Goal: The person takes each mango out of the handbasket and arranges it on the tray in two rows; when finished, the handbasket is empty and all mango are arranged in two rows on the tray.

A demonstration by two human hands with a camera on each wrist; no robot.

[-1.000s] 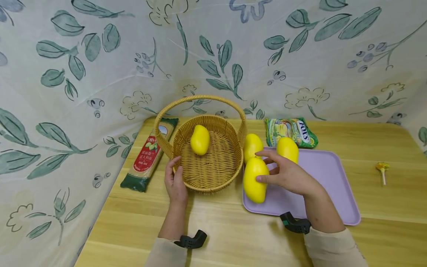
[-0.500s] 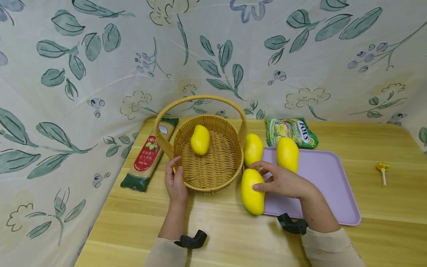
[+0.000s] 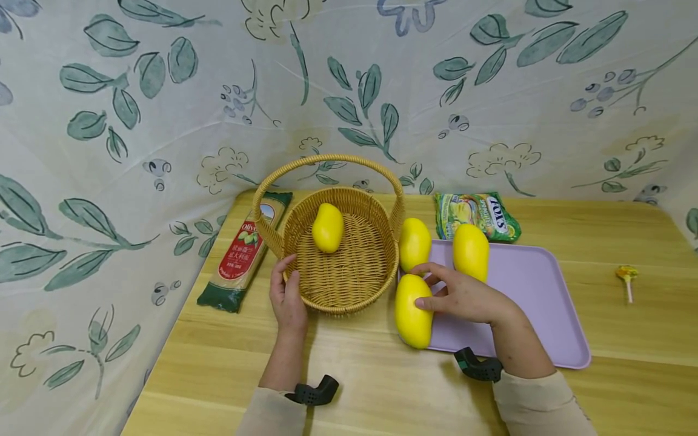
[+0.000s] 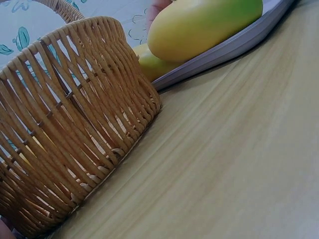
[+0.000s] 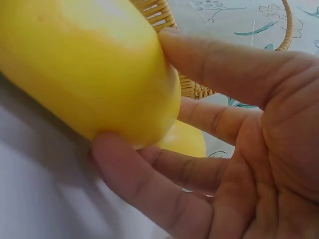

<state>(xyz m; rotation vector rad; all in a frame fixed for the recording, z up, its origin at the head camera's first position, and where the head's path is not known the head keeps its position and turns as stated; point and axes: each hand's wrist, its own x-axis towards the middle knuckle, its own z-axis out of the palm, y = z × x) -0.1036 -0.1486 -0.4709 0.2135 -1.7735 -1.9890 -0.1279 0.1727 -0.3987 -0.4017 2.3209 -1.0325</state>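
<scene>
Right hand [image 3: 463, 297] grips the near mango [image 3: 413, 318] at its right side: thumb on one face, fingers on the other, about as wide as the fruit. That mango overlaps the near-left part of the purple tray [image 3: 531, 303]; can't tell if it touches the rim. Left hand [image 3: 289, 306] holds the basket [image 3: 349, 272] at its near-left rim, thumb and a finger touching; other fingers mostly hidden. Basket upright left of tray, handle up, basket mango [image 3: 328, 229] inside, toward far left. Far-left mango [image 3: 415, 245] sits at the tray's far-left corner, just beside the basket. Far-right mango [image 3: 471, 251] is right of that, at the far edge. Red-labelled packet [image 3: 240, 257] lies just left of the basket. Green FOX'S bag [image 3: 480, 215] is beyond the tray. Lollipop [image 3: 628, 281] on the bench [image 3: 360, 375], well right of the tray.
</scene>
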